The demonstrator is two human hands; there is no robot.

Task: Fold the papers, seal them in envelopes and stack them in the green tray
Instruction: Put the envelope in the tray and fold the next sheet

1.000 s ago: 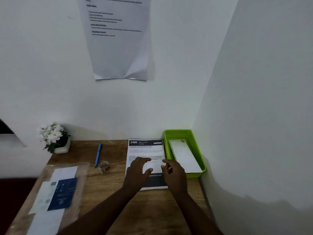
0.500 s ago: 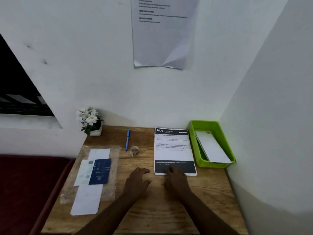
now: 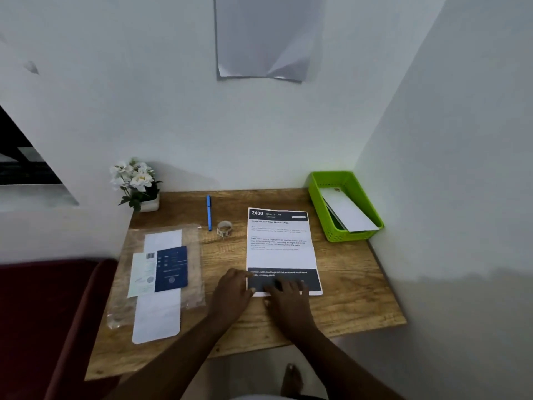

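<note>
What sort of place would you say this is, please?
Probably a small desk nook at home or in an office: a wooden desk set in a wall corner, with a blue pen and a green tray of envelopes.

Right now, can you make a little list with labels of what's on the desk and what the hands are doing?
paper: white printed sheet flat on wooden desk
left hand: at sheet's near left corner
right hand: fingers on sheet's dark bottom band
tray: green plastic tray holding white envelope
pen: blue pen
tape: small tape roll
</note>
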